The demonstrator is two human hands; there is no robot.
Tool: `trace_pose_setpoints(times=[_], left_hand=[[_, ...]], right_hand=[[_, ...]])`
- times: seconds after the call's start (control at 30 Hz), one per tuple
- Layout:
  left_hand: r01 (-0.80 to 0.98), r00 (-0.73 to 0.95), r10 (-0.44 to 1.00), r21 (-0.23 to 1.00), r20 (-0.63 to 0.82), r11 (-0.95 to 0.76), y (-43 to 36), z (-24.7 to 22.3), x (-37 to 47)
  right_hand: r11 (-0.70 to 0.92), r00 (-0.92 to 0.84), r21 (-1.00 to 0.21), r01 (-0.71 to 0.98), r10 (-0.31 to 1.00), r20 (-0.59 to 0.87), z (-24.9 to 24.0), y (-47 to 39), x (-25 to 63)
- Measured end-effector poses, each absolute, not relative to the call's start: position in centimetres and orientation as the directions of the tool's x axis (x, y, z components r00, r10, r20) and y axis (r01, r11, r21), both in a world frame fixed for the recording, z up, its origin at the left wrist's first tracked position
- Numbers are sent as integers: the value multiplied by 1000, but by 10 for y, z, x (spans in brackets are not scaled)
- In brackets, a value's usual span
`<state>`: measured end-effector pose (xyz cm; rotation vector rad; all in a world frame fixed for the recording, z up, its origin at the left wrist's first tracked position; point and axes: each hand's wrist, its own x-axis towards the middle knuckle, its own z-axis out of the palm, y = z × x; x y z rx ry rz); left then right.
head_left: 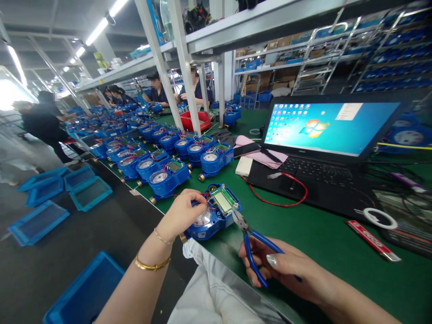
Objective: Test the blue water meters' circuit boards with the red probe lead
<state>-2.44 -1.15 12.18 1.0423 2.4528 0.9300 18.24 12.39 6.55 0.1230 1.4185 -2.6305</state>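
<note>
Just in front of me on the bench sits a blue water meter [202, 227] with a round clear dial and a brass end. Its housing is uncovered, showing a green circuit board with a grey display [222, 201]. My left hand [184, 211] rests over the dial, thumb and forefinger pinched at thin wires [212, 204] beside the board; the fingertips partly hide them. My right hand [270, 261] holds a pair of cutting pliers [249, 234] by its blue handles. The handles are spread, and the jaws touch or hover at the display's lower right corner; I cannot tell which.
Rows of similar meters [165, 177] stand at the left and behind. To the right are a laptop [313, 157], a red cable [286, 203], a white ring [380, 218] and a red-and-white packet [373, 240]. Blue trays [91, 288] lie on the floor; people work farther back.
</note>
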Motion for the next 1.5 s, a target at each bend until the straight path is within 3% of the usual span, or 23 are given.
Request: trace_pose_setpoints(times=[0.07, 0.17, 0.27, 0.43, 0.63, 0.83, 1.07, 1.33, 1.5], left_hand=[[527, -679, 734, 673, -35, 519, -11, 122, -25], [536, -676, 736, 669, -27, 516, -9, 122, -24], [547, -676, 737, 663, -10, 511, -8, 122, -22], [552, -683, 731, 660, 7, 509, -9, 121, -21], [550, -664, 747, 681, 6, 484, -10, 121, -22], [563, -635, 772, 705, 35, 431, -9, 122, -22], [565, -672, 731, 720, 119, 402, -12, 116, -21], [644, -693, 673, 643, 260, 414, -17, 124, -16], [547, -722, 664, 750, 197, 372, -16, 126, -17]], right_hand=[[-428, -993, -897, 114, -18, -118, 65, 125, 182], [9, -950, -998, 69, 307, -63, 68, 127, 174], [422, -814, -885, 198, 574, 91, 74, 124, 155], [727, -757, -646, 233, 553, 349, 77, 114, 118], [767, -663, -592, 250, 581, 473, 82, 112, 106], [683, -613, -662, 309, 675, 410, 85, 112, 108], [712, -631, -632, 305, 648, 426, 78, 116, 110], [756, -650, -595, 272, 600, 466, 77, 113, 110], [761, -658, -599, 250, 587, 471, 75, 114, 110]])
